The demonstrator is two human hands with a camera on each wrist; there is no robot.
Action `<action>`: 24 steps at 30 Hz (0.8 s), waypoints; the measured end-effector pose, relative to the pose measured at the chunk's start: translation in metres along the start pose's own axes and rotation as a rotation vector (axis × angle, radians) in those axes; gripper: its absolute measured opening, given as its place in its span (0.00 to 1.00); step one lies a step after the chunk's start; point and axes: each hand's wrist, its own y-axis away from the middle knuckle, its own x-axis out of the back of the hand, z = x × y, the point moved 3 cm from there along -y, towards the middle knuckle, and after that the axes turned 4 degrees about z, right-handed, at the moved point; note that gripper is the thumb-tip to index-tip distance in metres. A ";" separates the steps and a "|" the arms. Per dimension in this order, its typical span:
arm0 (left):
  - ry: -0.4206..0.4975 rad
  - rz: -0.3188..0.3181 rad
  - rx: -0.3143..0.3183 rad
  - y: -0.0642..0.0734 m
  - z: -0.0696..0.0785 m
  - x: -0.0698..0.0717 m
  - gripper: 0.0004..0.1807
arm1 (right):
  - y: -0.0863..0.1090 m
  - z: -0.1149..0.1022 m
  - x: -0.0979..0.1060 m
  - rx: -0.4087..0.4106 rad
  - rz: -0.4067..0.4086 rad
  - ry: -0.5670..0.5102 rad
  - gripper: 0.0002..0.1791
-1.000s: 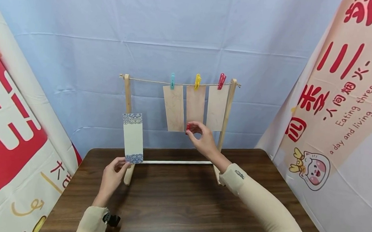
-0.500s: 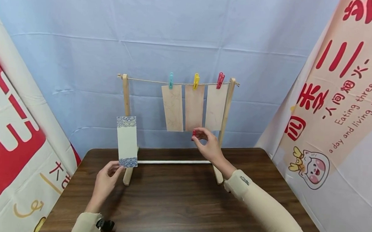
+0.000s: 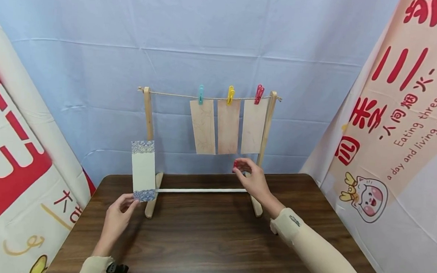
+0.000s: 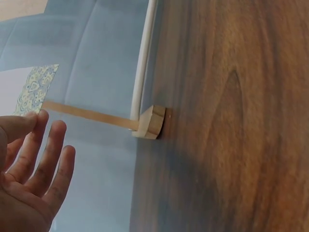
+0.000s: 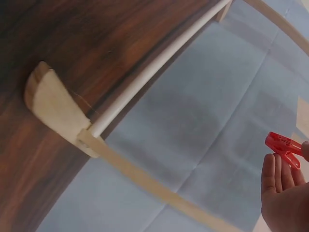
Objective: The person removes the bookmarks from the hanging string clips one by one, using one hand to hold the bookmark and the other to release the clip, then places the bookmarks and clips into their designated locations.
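My left hand (image 3: 117, 216) pinches the lower corner of a white paper card (image 3: 143, 172) with blue lace-patterned bands at both ends. The card stands upright in front of the rack's left post. In the left wrist view, thumb and forefinger grip the card's patterned end (image 4: 36, 89). My right hand (image 3: 254, 181) pinches a red clothespin (image 5: 282, 147) below the hanging cards, apart from them. On the string (image 3: 172, 94) hang three plain cards: one under a teal clothespin (image 3: 200, 94), one under a yellow clothespin (image 3: 230, 95), one under a red-pink clothespin (image 3: 259, 94).
The wooden rack has a left post (image 3: 148, 113), a right post (image 3: 268, 126) and a white crossbar (image 3: 201, 190) low down. It stands at the back of a brown table (image 3: 199, 241). A pale blue curtain (image 3: 208, 30) hangs behind, with printed banners (image 3: 398, 120) at the sides.
My left hand has moved left and down with the lace-patterned card. My right hand has moved right and down with the red clothespin. The hanging cards stay on the string.
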 end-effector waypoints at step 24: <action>-0.034 0.017 0.055 0.011 -0.019 0.023 0.11 | 0.041 0.035 0.038 -0.052 0.022 0.092 0.19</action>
